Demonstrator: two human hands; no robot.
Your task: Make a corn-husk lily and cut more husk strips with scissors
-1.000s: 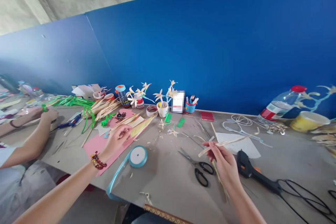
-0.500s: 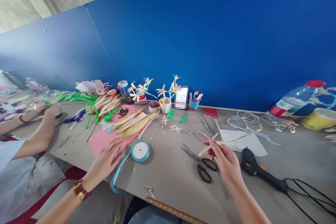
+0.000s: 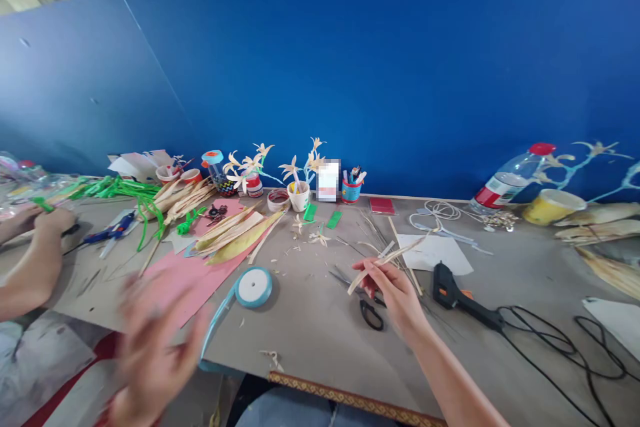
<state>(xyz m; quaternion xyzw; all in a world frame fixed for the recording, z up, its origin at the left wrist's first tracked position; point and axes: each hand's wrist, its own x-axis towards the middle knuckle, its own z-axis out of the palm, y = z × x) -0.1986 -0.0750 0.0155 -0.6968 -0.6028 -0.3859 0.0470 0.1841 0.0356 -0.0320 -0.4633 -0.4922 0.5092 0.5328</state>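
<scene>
My right hand pinches a pale, narrow strip of dried husk between thumb and fingers, its long end pointing right and back. Partly behind this hand lie black-handled scissors, flat on the table. My left hand is raised near the table's front edge, smeared by motion; its fingers look spread, and I see nothing in them. Just beyond it is a pink sheet with dried husk pieces on top. A roll of light blue ribbon rests between my hands, its loose tail over the edge.
A black glue gun with a coiled cord lies at the right, near white paper. Husk flowers stand in a white cup by the blue partition. At far left are a co-worker's hands and green pipe cleaners.
My left hand has lifted off the pink sheet and come back toward me, to the left. My right hand, still holding the husk strip, now covers more of the scissors. The view has turned right.
</scene>
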